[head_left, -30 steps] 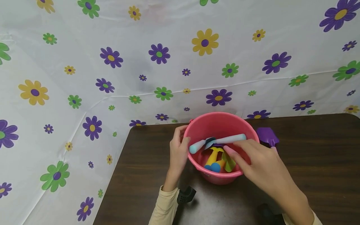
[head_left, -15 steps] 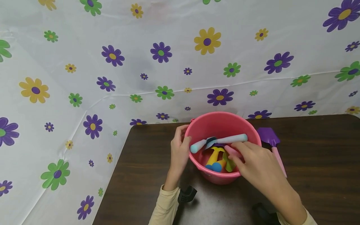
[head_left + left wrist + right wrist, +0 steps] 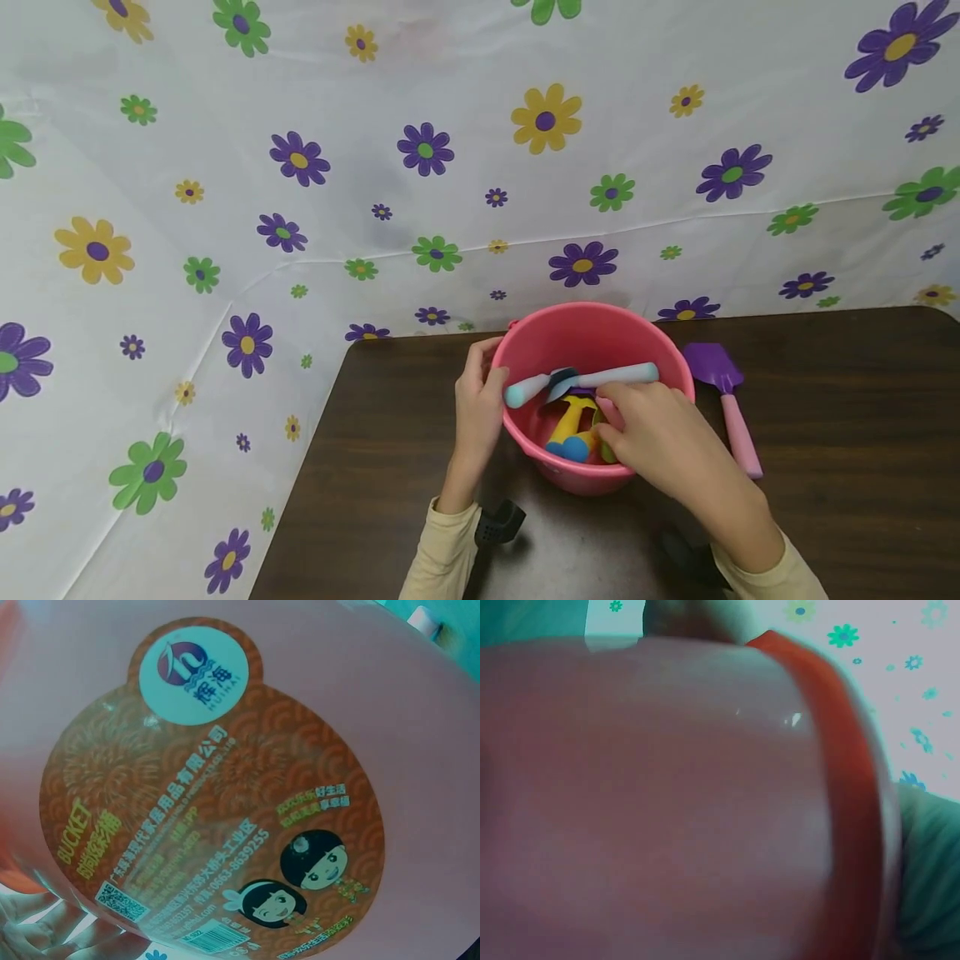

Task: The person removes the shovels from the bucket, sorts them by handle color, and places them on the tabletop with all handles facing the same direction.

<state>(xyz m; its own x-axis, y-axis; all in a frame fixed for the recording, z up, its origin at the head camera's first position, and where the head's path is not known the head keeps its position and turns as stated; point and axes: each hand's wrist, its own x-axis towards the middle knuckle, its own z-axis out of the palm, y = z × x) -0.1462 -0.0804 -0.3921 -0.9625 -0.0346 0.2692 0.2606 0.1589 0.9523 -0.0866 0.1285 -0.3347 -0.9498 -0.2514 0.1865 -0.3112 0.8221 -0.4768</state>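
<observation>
A pink bucket [image 3: 581,333] stands on the dark table with several toy tools inside. My left hand [image 3: 477,404] grips its rim at the left, and its fingers [image 3: 45,934] show against the bucket's outer wall in the left wrist view. My right hand [image 3: 675,442] reaches over the right side of the rim and pinches a pink handle [image 3: 609,410] between thumb and index finger. The handle's far end is hidden. Beside it are a light blue handle [image 3: 622,374], another light blue handle [image 3: 527,390], a yellow piece [image 3: 566,421] and a blue end [image 3: 576,448].
A toy shovel with a purple blade [image 3: 714,365] and pink grip lies right of the bucket. Behind the wooden table [image 3: 390,450] hangs a flowered sheet [image 3: 315,92]. In the right wrist view the bucket's wall [image 3: 667,795] fills most of the picture.
My right hand has moved left and deeper over the bucket, with its fingers closing on the pink handle. The shovel on the table shows more fully. My left hand stays at the rim.
</observation>
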